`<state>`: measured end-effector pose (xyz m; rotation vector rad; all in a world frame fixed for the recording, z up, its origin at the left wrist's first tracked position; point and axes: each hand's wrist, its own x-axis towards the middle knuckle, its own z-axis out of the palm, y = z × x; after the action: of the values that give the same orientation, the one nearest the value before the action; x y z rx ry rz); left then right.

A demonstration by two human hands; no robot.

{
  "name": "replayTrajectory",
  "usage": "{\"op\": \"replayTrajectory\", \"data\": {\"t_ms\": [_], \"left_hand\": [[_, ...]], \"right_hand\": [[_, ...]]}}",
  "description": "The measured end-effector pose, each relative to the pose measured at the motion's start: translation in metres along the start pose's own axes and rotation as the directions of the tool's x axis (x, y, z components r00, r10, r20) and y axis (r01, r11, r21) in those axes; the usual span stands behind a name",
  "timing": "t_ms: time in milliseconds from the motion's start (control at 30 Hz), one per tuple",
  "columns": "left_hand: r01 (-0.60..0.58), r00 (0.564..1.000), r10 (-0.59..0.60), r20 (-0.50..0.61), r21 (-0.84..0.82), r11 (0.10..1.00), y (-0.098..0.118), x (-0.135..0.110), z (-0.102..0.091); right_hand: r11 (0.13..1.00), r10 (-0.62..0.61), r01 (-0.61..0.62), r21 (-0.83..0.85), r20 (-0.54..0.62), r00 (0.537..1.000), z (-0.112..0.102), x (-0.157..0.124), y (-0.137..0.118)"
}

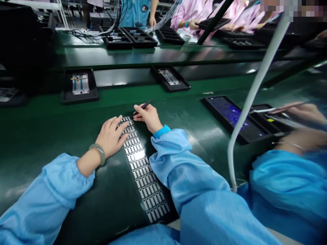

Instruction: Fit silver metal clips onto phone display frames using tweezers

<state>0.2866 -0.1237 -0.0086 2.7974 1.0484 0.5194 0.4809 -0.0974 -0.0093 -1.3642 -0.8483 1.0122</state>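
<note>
A long clear sheet of small silver-white stickers (pixel 139 154) lies on the dark green bench, running from near my lap towards the far side. My left hand (pixel 111 134) rests flat with fingers spread over the left part of its far end. At the far right corner of the sheet, my right hand (pixel 149 117) grips dark tweezers (pixel 146 104), their back end pointing up and away. The tweezers' tips are hard to make out, and I cannot tell whether they hold a sticker.
Black trays holding phone frames stand beyond my hands, one at left (pixel 80 85) and one at centre (pixel 170 78). A grey post (pixel 251 92) rises at right, near a tray with purple film (pixel 230 112). Beside it a co-worker's hands (pixel 298 136) are blurred. More people work behind the raised shelf (pixel 143 56).
</note>
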Motion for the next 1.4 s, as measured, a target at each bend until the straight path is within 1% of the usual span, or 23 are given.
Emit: {"op": "replayTrajectory", "data": {"t_ms": [67, 133, 200, 333, 533, 633, 767, 900, 967, 1033, 1100, 1133, 1167, 1233, 1267, 1300, 1367, 1400], "left_hand": [[-0.036, 0.999, 0.036, 0.024, -0.006, 0.999, -0.019, 0.015, 0.003], [-0.069, 0.996, 0.069, 0.049, -0.010, 0.998, -0.028, 0.024, 0.007], [-0.092, 0.993, 0.093, 0.068, -0.010, 0.996, -0.029, 0.028, 0.009], [-0.108, 0.991, 0.107, 0.082, 0.003, 0.994, -0.025, 0.027, 0.010], [-0.104, 0.991, 0.103, 0.087, 0.016, 0.994, -0.023, 0.027, 0.011], [-0.102, 0.991, 0.100, 0.089, 0.016, 0.995, -0.022, 0.028, 0.011], [-0.098, 0.992, 0.097, 0.079, 0.008, 0.995, -0.022, 0.029, 0.011], [-0.092, 0.994, 0.093, 0.053, -0.018, 0.996, -0.018, 0.029, 0.012], [-0.085, 0.996, 0.086, 0.028, -0.034, 0.996, -0.017, 0.030, 0.013], [-0.055, 0.998, 0.054, -0.019, -0.046, 0.997, -0.023, 0.034, 0.010], [0.034, 0.994, -0.039, -0.103, -0.042, 0.999, -0.041, 0.039, 0.005], [0.104, 0.982, -0.108, -0.158, -0.035, 0.994, -0.055, 0.040, 0.000], [0.185, 0.958, -0.186, -0.217, -0.026, 0.982, -0.073, 0.041, -0.005], [0.338, 0.893, -0.321, -0.315, -0.002, 0.941, -0.114, 0.036, -0.016], [0.398, 0.862, -0.370, -0.346, 0.010, 0.917, -0.135, 0.032, -0.021], [0.442, 0.840, -0.404, -0.361, 0.025, 0.897, -0.154, 0.027, -0.026], [0.493, 0.818, -0.440, -0.370, 0.059, 0.868, -0.183, 0.017, -0.033], [0.500, 0.819, -0.442, -0.366, 0.078, 0.862, -0.192, 0.012, -0.036]], "right_hand": [[0.999, 0.000, -0.001, -0.050, -0.037, 0.999, 0.003, 0.000, 0.003], [0.995, -0.010, 0.004, -0.097, -0.063, 0.998, 0.004, 0.000, 0.005], [0.991, -0.022, 0.012, -0.134, -0.077, 0.997, 0.005, 0.000, 0.007], [0.984, -0.037, 0.024, -0.178, -0.072, 0.997, 0.004, -0.001, 0.008], [0.986, -0.006, -0.010, -0.167, -0.093, 0.996, 0.004, 0.001, 0.009], [0.993, 0.035, -0.046, -0.113, -0.102, 0.994, 0.006, 0.001, 0.005], [0.989, 0.143, -0.141, 0.035, -0.067, 0.988, 0.005, 0.003, -0.005], [0.944, 0.267, -0.262, 0.203, 0.001, 0.964, -0.002, 0.007, -0.012], [0.916, 0.297, -0.290, 0.276, 0.016, 0.955, -0.006, 0.008, -0.013], [0.893, 0.302, -0.292, 0.341, 0.026, 0.953, -0.009, 0.010, -0.012], [0.874, 0.290, -0.278, 0.399, 0.032, 0.957, -0.011, 0.010, -0.010], [0.866, 0.280, -0.268, 0.423, 0.035, 0.959, -0.012, 0.011, -0.008], [0.858, 0.271, -0.259, 0.443, 0.038, 0.962, -0.013, 0.011, -0.007], [0.848, 0.251, -0.244, 0.470, 0.049, 0.967, -0.014, 0.011, -0.004], [0.845, 0.242, -0.239, 0.479, 0.056, 0.969, -0.014, 0.011, -0.003], [0.843, 0.235, -0.235, 0.484, 0.062, 0.970, -0.014, 0.011, -0.002], [0.843, 0.223, -0.228, 0.488, 0.070, 0.972, -0.012, 0.010, -0.001], [0.844, 0.218, -0.224, 0.487, 0.071, 0.973, -0.011, 0.010, 0.000]]}}
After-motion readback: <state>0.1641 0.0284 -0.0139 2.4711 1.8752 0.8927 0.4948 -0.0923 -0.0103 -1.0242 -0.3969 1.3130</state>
